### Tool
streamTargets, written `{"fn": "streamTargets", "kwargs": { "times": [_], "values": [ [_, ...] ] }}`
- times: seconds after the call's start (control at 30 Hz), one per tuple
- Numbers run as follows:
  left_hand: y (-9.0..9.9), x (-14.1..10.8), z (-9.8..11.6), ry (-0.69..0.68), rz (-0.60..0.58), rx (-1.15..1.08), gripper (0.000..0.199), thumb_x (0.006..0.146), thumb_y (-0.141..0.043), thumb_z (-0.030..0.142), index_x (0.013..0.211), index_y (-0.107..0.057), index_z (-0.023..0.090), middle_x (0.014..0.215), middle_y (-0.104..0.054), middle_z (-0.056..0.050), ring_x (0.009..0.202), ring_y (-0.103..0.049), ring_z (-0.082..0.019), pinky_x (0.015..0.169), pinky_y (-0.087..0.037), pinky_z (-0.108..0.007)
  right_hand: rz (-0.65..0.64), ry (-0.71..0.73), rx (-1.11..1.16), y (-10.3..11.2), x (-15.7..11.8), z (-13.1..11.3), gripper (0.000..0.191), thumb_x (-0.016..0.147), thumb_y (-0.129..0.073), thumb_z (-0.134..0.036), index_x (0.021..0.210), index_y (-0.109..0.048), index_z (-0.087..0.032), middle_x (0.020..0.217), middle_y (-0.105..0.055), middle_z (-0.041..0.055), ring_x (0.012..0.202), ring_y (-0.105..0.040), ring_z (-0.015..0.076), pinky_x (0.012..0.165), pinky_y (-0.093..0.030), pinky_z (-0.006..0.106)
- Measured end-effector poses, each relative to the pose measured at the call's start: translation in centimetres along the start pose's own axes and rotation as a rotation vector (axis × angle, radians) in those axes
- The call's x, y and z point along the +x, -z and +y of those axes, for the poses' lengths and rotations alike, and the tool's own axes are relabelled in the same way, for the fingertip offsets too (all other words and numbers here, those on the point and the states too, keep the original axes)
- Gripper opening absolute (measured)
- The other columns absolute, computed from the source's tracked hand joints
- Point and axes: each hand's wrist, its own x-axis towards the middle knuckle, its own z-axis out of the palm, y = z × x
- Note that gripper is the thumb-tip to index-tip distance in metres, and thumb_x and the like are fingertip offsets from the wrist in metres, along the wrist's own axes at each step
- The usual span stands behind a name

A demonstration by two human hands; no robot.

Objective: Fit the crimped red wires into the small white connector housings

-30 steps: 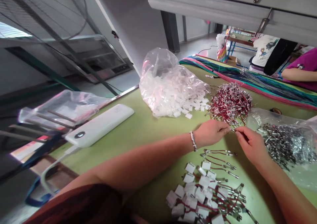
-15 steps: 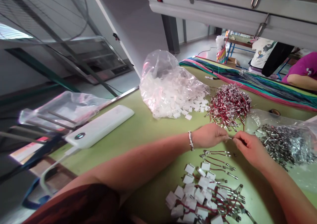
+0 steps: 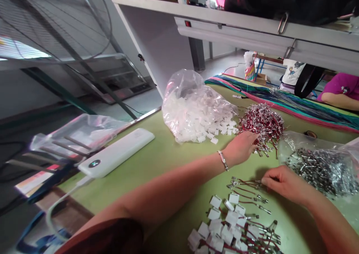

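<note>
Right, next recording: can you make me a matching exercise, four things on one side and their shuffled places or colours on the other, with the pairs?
Things
1. Left hand
2. Right hand
3. Power bank
4. Bracelet

Places or colours
A. White, lying on the green tabletop
B. At the near side of the red wire pile
C. Silvery, worn above the tabletop
D. At the metal ends of the spread-out wires

Pairs: 1-B, 2-D, 3-A, 4-C
</note>
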Motion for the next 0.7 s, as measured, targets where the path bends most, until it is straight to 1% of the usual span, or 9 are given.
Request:
{"fn": "streamTargets", "kwargs": {
  "times": [0.07,0.13,0.23,0.3,0.4,0.53,0.6,0.63,0.7],
  "values": [
    [-0.9,0.2,-0.2,0.059,-0.055,0.07,0.032,0.092,-0.048,0.019,0.122,-0.051,0.007,0.113,-0.058,-0.013,0.106,-0.054,-0.022,0.093,-0.046,-0.036,0.075,0.013,-0.034,0.6,0.0,0.2,0.04,0.09,-0.046,-0.039,0.058,-0.061,-0.021,0.053,-0.059,-0.0023,0.048,-0.048,0.0116,0.048,-0.034,0.024],
    [-1.5,0.3,-0.6,0.098,-0.096,0.105,0.025,0.093,-0.046,0.019,0.114,-0.054,0.008,0.108,-0.058,-0.012,0.099,-0.056,-0.022,0.087,-0.048,-0.036,0.212,-0.027,-0.059,1.8,-0.1,0.9,0.04,0.09,-0.044,-0.042,0.062,-0.063,-0.021,0.057,-0.062,-0.0014,0.052,-0.051,0.0134,0.051,-0.037,0.025],
    [-1.6,0.5,-1.1,0.1,-0.114,0.104,0.019,0.093,-0.046,0.019,0.105,-0.058,0.01,0.105,-0.058,-0.011,0.096,-0.057,-0.021,0.085,-0.049,-0.035,0.408,-0.183,-0.205,4.3,-0.4,2.9,0.034,0.088,-0.046,-0.042,0.071,-0.066,-0.021,0.064,-0.066,-0.0002,0.059,-0.057,0.0164,0.055,-0.038,0.026],
    [-1.4,0.6,-1.4,0.116,-0.104,0.095,0.017,0.093,-0.046,0.019,0.101,-0.059,0.011,0.102,-0.058,-0.009,0.092,-0.057,-0.02,0.082,-0.049,-0.034,0.454,-0.311,-0.375,5.5,-0.6,4.6,0.027,0.086,-0.049,-0.04,0.077,-0.067,-0.022,0.07,-0.068,0.0013,0.062,-0.058,0.0186,0.056,-0.037,0.028],
    [-1.2,0.7,-1.7,0.132,-0.092,0.104,0.017,0.093,-0.045,0.019,0.098,-0.06,0.014,0.097,-0.059,-0.007,0.087,-0.058,-0.019,0.076,-0.049,-0.032,0.397,-0.415,-0.546,6.0,-0.5,6.4,0.021,0.085,-0.05,-0.032,0.088,-0.068,-0.021,0.086,-0.07,0.0058,0.075,-0.062,0.0224,0.062,-0.039,0.03],
    [-1.3,0.5,-1.8,-0.029,-0.056,0.132,0.018,0.091,-0.044,0.014,0.094,-0.061,0.016,0.098,-0.058,-0.007,0.089,-0.057,-0.019,0.07,-0.05,-0.03,0.262,-0.4,-0.656,5.1,0.2,7.1,0.022,0.088,-0.046,-0.026,0.092,-0.067,-0.02,0.1,-0.065,0.0102,0.082,-0.062,0.0235,0.067,-0.039,0.031],
    [-1.2,0.3,-1.8,-0.109,0.041,0.012,0.015,0.089,-0.046,0.011,0.092,-0.06,0.015,0.099,-0.059,-0.006,0.092,-0.057,-0.017,0.076,-0.05,-0.03,0.236,-0.388,-0.668,4.7,0.5,7.1,0.024,0.089,-0.043,-0.024,0.092,-0.066,-0.019,0.1,-0.065,0.0113,0.082,-0.062,0.0236,0.069,-0.038,0.032],
    [-1.1,0.3,-1.7,-0.104,0.106,-0.092,0.012,0.089,-0.047,0.012,0.09,-0.059,0.015,0.097,-0.061,-0.006,0.091,-0.058,-0.017,0.079,-0.051,-0.031,0.231,-0.386,-0.668,4.7,0.6,7.1,0.024,0.09,-0.043,-0.023,0.092,-0.066,-0.018,0.1,-0.065,0.0121,0.083,-0.062,0.0243,0.071,-0.039,0.033],
    [-0.6,0.2,-1.4,0.008,0.211,-0.381,0.007,0.088,-0.05,0.013,0.086,-0.057,0.015,0.087,-0.063,-0.005,0.084,-0.061,-0.014,0.077,-0.052,-0.031,0.217,-0.378,-0.666,4.7,0.6,7.1,0.023,0.089,-0.044,-0.023,0.093,-0.066,-0.017,0.099,-0.065,0.0136,0.088,-0.061,0.0258,0.075,-0.039,0.033]
  ]
}}
